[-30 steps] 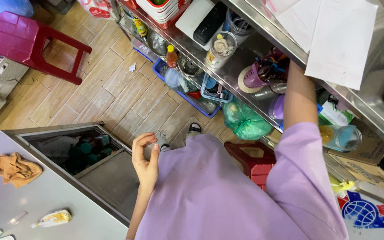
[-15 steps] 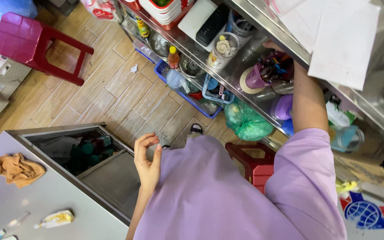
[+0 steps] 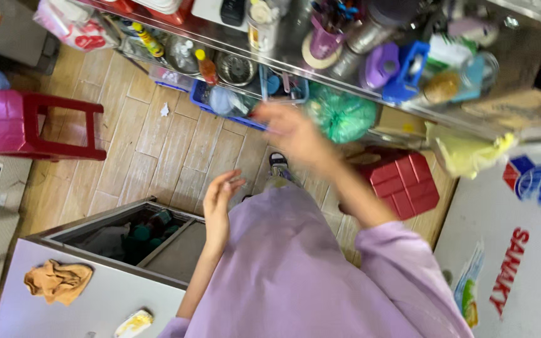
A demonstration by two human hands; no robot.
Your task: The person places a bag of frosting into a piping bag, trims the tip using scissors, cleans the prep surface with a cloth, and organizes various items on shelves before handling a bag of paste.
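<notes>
My right hand (image 3: pixel 292 134) is blurred in mid-air below the cluttered steel shelf (image 3: pixel 320 78), in front of a green plastic bag (image 3: pixel 345 116). I cannot make out whether it holds anything. My left hand (image 3: pixel 219 203) hovers in front of my lilac shirt with its fingers apart and nothing in it, just above the open chest freezer (image 3: pixel 126 235). On the shelf stand a purple cup of pens (image 3: pixel 327 37), a roll of tape (image 3: pixel 313 59) and a purple bottle (image 3: pixel 380 66).
A small red stool (image 3: pixel 405 181) stands by my feet and a larger red stool (image 3: pixel 26 125) at the left on the wooden floor. An orange cloth (image 3: pixel 57 280) lies on the freezer lid. A white chest cabinet (image 3: pixel 508 250) is at the right.
My right arm has come down and away from the shelf, where it had been reaching among the pens. The view has swung left. My left hand stays by my chest, fingers looser.
</notes>
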